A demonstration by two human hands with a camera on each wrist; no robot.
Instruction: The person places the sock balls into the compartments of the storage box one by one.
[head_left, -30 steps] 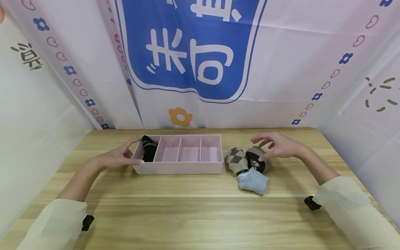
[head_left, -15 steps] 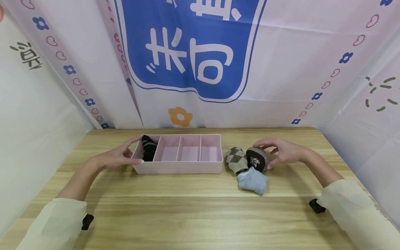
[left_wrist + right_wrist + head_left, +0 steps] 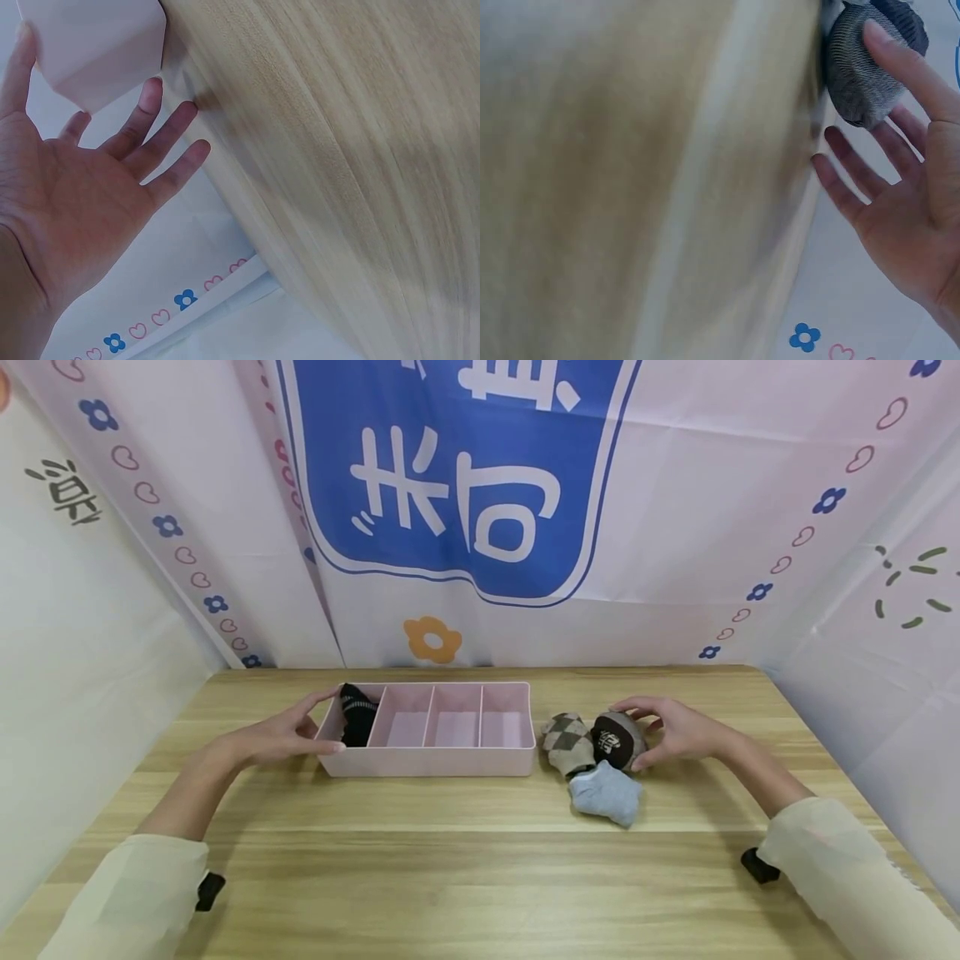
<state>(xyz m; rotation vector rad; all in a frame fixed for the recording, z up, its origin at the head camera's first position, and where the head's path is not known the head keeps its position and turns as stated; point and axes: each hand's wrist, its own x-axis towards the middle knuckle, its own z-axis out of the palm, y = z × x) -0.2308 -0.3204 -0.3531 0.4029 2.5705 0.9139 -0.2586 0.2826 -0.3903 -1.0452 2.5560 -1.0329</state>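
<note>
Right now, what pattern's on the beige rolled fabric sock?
Beige rolled fabric sock: dark and pale diamonds, clearest in the head view.

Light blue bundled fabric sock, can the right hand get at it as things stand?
Probably yes: the light blue sock lies uncovered, its near side free. But the right hand holds the grey-and-black round fabric sock, so it would likely have to let go first.

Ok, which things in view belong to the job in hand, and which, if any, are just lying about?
Job, apparently:
pink box, held by left hand
gray-and-black bundle, gripped by right hand
argyle bundle
light blue bundle
black bundle in box

Just surroundings:
printed backdrop
wooden table
</note>
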